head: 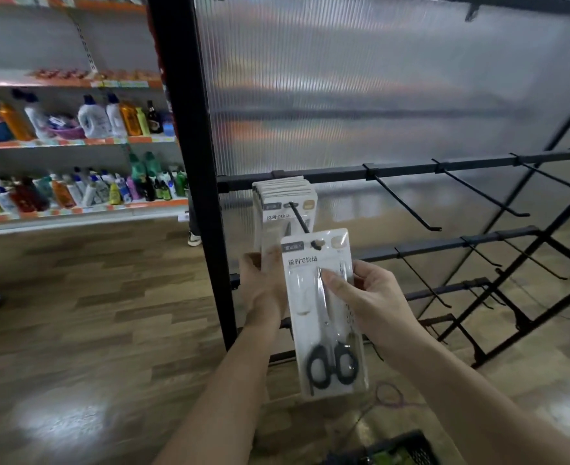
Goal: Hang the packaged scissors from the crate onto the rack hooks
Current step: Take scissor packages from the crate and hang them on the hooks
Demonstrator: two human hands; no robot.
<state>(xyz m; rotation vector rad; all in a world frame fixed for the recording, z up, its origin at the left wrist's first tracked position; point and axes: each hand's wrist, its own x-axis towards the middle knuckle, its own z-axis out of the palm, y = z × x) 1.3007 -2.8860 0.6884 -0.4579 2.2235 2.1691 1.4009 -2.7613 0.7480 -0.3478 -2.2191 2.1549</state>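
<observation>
Both hands hold one packaged pair of scissors [327,313] up in front of the black rack [411,167]. The left hand [263,283] grips the card's left edge from behind, fingers closed round it; the right hand [374,297] pinches the right edge, thumb pressed flat on the clear blister. The pack's hang hole sits at the tip of a hook [299,218] that already carries a stack of the same packs [285,199]. A dark crate [407,448] shows at the bottom edge.

wood-look floor [109,313] (glossy), stocked shelves [75,142] behind.
</observation>
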